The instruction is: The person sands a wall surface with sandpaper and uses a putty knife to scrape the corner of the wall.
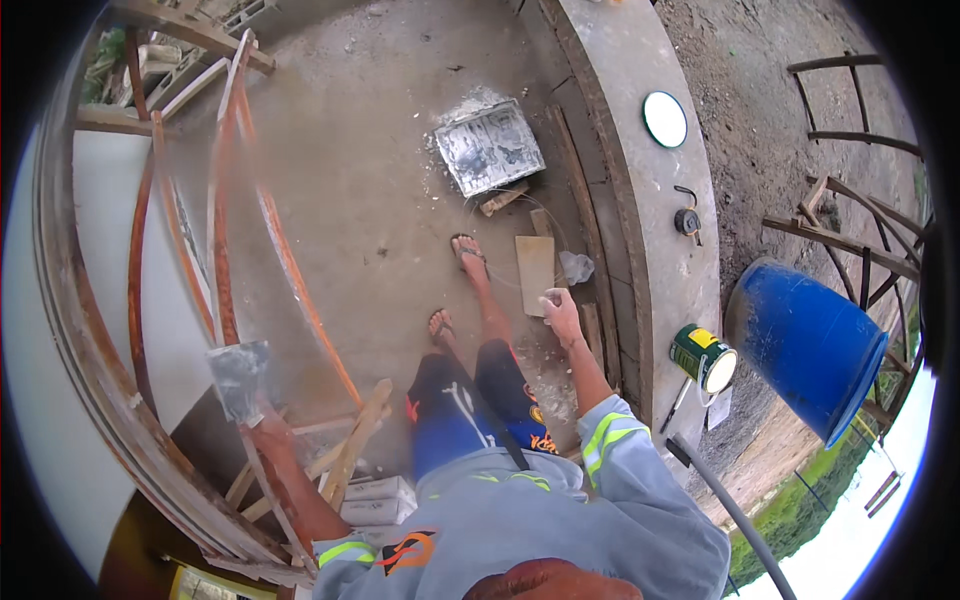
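Grey plate [238, 382] at the left hand [264, 413], right hand [562, 312] curled well apart from it

On the far left, a pale wall panel [170, 270] stands behind a wooden frame, and reddish-brown wooden strips [222, 210] slant across it. The grey plate, squarish and streaked with whitish matter, lies in front of the strips at the end of the person's left forearm. The left hand has hold of it at the plate's lower edge; the fingers are hidden and blurred, so how far they close around it cannot be told. Below and to the right lie loose wooden pieces [357, 440] and a stack of white packages [380, 502].

Toward the middle, the person's feet, in sandals [470, 255], stand on a dusty floor [340, 200]. Beyond them rests a silvery, squarish slab [490, 147] smeared with white, pale crumbs scattered around it. A flat tan board [536, 268] lies nearer. The right hand hangs over the board's lower corner, its fingers bent inward and whitened; whether they pinch anything small cannot be told. Clear crumpled plastic [576, 267] lies just beside the board.

Farther right, a low concrete wall [660, 40] carries a round white lid [665, 119] with a green rim, a dark tape measure [687, 221] and a green can [697, 349] showing a white top. Outside the wall, a blue barrel [805, 350] lies tilted near rough wooden frames [850, 240].
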A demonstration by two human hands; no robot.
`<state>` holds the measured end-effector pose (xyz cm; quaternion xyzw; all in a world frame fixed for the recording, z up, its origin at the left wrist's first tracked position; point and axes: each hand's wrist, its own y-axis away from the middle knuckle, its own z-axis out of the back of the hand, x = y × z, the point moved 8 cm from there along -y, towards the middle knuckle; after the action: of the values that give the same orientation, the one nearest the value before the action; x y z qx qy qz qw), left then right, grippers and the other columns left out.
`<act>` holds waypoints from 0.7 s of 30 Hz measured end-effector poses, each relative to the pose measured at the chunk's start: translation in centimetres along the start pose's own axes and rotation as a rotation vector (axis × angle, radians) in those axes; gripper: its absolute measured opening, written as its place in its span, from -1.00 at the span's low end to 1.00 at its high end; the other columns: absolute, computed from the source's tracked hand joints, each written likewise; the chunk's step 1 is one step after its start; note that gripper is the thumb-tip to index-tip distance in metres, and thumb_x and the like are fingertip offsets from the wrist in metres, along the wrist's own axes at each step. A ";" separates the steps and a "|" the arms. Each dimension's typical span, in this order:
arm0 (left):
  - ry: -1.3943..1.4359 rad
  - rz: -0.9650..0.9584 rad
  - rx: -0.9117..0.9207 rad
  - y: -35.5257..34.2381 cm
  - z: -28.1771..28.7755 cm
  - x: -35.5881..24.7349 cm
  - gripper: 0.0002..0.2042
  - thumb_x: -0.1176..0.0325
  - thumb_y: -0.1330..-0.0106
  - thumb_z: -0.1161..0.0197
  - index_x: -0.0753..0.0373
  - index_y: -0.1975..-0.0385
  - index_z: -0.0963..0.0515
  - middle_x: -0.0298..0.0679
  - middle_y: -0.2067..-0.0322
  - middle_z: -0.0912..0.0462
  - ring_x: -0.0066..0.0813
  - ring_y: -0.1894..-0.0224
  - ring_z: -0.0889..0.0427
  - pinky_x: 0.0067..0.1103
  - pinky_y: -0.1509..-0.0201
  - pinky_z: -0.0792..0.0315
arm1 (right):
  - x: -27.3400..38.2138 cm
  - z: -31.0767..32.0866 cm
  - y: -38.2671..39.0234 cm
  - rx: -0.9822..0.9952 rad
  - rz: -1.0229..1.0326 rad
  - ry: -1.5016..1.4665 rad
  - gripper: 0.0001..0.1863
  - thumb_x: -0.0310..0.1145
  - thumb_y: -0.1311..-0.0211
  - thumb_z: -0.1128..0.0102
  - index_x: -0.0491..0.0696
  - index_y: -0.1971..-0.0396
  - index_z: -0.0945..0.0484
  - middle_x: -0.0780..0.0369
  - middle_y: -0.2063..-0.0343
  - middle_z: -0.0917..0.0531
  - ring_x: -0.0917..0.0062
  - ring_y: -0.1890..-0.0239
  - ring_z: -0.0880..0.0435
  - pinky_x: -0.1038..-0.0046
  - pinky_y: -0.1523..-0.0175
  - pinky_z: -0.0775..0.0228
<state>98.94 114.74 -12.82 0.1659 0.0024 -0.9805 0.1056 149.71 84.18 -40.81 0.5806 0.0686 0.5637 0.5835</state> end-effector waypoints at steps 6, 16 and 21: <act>-0.179 0.027 -0.322 -4.0 -1.8 11.4 -0.59 0.27 -0.45 -0.02 0.61 0.00 -0.44 0.23 -0.05 -0.48 0.00 -0.07 -0.47 -0.34 -0.22 -0.28 | 3.7 -12.8 -24.9 -0.040 0.288 0.287 -0.41 -0.13 -0.04 -0.38 -0.15 -0.01 -0.44 0.06 0.15 -0.52 0.32 0.16 -0.56 0.35 0.00 -0.42; -0.508 -0.084 -0.784 -5.8 -2.2 11.2 -0.57 0.21 -0.39 -0.13 0.61 0.12 -0.52 0.18 0.06 -0.58 -0.04 0.07 -0.57 -0.34 -0.09 -0.39 | 2.4 -22.1 -52.7 -0.152 0.493 0.792 0.09 0.10 0.19 -0.51 -0.24 -0.25 -0.16 -0.13 -0.17 -0.22 -0.01 -0.21 -0.23 0.12 -0.30 -0.15; -0.573 -0.131 -0.834 -5.8 -0.8 10.1 -0.57 0.21 -0.38 -0.15 0.61 0.12 -0.52 0.17 0.07 -0.59 -0.05 0.08 -0.57 -0.34 -0.08 -0.39 | 1.7 -21.8 -54.6 -0.160 0.413 0.850 0.20 0.18 0.42 -0.59 -0.21 -0.22 -0.20 -0.13 -0.18 -0.24 0.02 -0.24 -0.22 0.13 -0.30 -0.13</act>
<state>88.66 118.35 -17.07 -0.1665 0.3749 -0.9068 0.0974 165.87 115.45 -87.94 0.2531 0.1408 0.8589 0.4224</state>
